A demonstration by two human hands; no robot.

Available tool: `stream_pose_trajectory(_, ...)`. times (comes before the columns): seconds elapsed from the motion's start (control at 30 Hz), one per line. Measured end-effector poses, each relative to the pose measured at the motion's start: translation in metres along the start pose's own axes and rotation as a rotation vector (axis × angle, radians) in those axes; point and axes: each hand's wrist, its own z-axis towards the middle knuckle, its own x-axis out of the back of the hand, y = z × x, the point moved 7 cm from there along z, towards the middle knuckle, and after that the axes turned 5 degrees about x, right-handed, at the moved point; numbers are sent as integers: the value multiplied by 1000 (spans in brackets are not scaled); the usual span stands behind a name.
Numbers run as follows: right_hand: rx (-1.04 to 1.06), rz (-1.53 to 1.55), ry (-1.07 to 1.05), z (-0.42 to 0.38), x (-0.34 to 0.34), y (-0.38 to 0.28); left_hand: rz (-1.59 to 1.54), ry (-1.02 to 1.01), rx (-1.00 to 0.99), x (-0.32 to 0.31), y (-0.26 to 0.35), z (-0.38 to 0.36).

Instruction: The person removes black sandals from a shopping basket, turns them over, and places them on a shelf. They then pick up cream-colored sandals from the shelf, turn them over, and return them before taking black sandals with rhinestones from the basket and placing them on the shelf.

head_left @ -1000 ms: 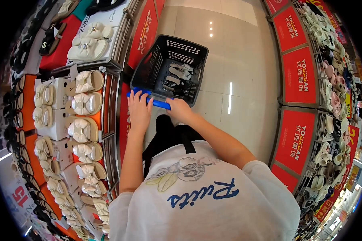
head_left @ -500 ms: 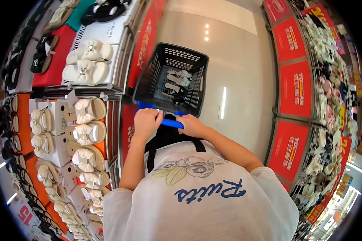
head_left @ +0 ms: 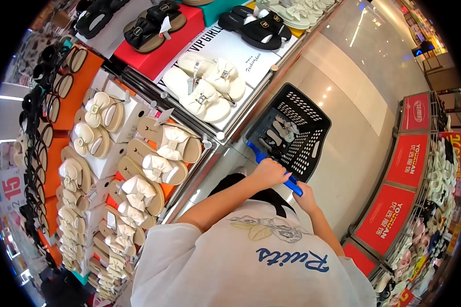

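Note:
Both hands hold the blue handle (head_left: 293, 185) of a black plastic shopping basket on a cart (head_left: 302, 110). My left hand (head_left: 270, 173) wraps round the handle's middle, and my right hand (head_left: 306, 197) is closed at its right end. Inside the basket, at its bottom, lie light-coloured sandals (head_left: 285, 129) and some darker footwear (head_left: 272, 147). The wheels under the basket are hidden.
To my left, display racks carry cream bow slides (head_left: 208, 100), beige bow slides (head_left: 171, 143) and black sandals (head_left: 261, 30). A metal rack edge (head_left: 220, 135) runs close beside the basket. Red-panelled shelves (head_left: 385, 220) with shoes line the right side. Shiny floor (head_left: 351, 102) stretches ahead.
My view has swung left, so the basket and handle now sit farther right and tilt the other way. More of the left rack shows. Both hands keep hold of the handle.

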Motion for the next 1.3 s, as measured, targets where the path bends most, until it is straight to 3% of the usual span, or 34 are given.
stream_pose_trajectory(0.2, -142, 23, -62, 23, 19, 28, -15, 43, -31, -4, -6, 34)
stream_pose_trajectory(0.37, -47, 3, -86, 45, 38, 32, 22, -51, 0, -12, -14, 59)
stream_pose_trajectory(0.53, -90, -26, -163, 64, 51, 63, -15, 3, 40, -20, -19, 86)
stream_pose_trajectory(0.87, 23, -3, -261, 101, 76, 101, 133, -18, 116, -31, -23, 129)
stream_pose_trajectory(0.93, 17, -25, -324, 106, 79, 103, 137, -45, 144, -34, -23, 132)
stream_pose_trajectory(1.0, 0, 23, -394, 109, 86, 99, 116, 68, 90, -26, -18, 133)
stream_pose_trajectory(1.03, -22, 77, -467, 109, 88, 95, 56, -6, 122, -29, -21, 132)
stream_pose_trajectory(1.17, 165, 232, -353, 144, 113, 50, -165, 47, 135, -10, -27, 114)
stream_pose_trajectory(1.2, 165, 226, -211, 160, 119, 43, -165, 50, 131, 4, -27, 109)
stream_pose_trajectory(1.27, 99, 237, -78, 200, 121, 21, -457, -32, 393, 37, -42, 94)
stream_pose_trajectory(1.3, 155, 247, -27, 222, 118, 7, -546, 167, 410, 74, -45, 83)
